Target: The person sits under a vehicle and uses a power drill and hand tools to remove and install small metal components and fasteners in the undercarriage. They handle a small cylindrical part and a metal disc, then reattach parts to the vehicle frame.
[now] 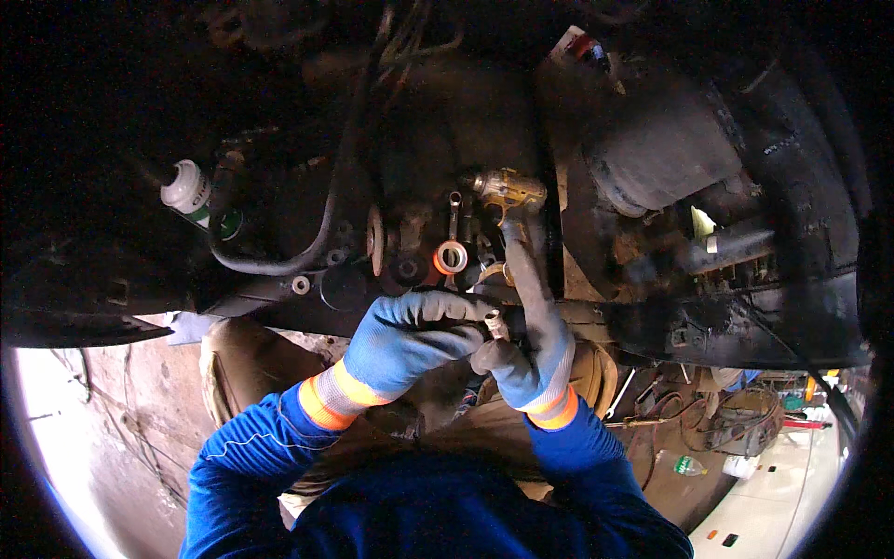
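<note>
A: Where the two gloved hands meet under the dark machine underside (466, 121), what is listed?

B: Item one: left hand (410, 340), blue-grey glove with orange cuff, fingers curled around a dark bar (605, 317) running left to right. Item two: right hand (531, 349), same glove, closed on a small metal fitting (496, 323) just beside the left fingertips, forefinger stretched up toward the far side.

A: And beyond the forefinger?

B: Item three: brass-coloured fitting (507, 191), far of the hands. Item four: orange-and-white ring (452, 257), just left of the forefinger. Item five: black hose (321, 233), curving down on the left. Item six: white spray can (191, 196), green band, far left, tilted.

A: Near side?

B: Blue sleeves; workshop floor (801, 484) at near right, with a plastic bottle (687, 465) and loose tools.
</note>
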`<state>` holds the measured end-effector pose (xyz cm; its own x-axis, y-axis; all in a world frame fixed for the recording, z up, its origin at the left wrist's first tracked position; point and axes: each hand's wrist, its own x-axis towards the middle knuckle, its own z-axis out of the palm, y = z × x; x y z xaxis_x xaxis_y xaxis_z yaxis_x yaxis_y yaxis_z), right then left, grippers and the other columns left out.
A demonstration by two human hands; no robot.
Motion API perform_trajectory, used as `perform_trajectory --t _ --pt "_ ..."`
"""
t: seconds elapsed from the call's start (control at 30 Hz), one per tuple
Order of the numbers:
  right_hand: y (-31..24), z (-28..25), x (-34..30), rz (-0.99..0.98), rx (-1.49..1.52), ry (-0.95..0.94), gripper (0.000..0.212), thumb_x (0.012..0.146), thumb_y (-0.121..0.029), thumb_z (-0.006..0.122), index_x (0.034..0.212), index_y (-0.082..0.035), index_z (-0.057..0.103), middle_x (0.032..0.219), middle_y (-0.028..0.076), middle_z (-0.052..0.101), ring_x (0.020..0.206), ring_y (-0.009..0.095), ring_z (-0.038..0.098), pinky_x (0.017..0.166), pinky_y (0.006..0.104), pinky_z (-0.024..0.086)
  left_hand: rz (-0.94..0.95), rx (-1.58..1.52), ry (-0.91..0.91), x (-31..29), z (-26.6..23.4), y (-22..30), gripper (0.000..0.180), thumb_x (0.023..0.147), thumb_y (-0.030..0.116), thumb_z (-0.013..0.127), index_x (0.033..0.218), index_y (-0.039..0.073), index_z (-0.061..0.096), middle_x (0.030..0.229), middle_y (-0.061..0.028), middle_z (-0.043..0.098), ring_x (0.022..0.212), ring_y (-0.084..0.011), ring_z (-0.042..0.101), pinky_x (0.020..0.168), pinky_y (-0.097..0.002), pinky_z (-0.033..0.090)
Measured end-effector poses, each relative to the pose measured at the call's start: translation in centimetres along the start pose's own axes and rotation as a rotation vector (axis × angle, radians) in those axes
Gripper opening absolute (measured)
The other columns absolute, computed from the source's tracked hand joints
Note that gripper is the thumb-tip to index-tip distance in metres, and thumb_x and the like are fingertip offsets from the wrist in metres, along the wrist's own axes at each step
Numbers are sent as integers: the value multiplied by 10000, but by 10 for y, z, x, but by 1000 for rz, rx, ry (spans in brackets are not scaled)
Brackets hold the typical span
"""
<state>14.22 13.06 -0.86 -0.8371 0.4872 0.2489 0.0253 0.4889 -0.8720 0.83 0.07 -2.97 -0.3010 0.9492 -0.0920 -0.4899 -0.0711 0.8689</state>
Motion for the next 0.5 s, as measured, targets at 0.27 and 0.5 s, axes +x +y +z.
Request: perform_trajectory --t 0.27,0.5 --pt "14 14 5 37 72 53 787 687 -527 785 1214 10 553 969 120 672 857 183 636 810 319 506 -110 -233 45 10 -14 -20 354 788 -107 634 1137 -55 600 1059 -115 669 989 -162 628 908 -268 494" --pt "15 14 4 -14 44 96 646 655 -464 837 1061 -34 577 934 82 653 830 165 617 762 302 504 -92 -306 32 8 -16 -29 320 809 -94 622 1126 -49 604 1053 -101 668 972 -149 629 881 -261 498"
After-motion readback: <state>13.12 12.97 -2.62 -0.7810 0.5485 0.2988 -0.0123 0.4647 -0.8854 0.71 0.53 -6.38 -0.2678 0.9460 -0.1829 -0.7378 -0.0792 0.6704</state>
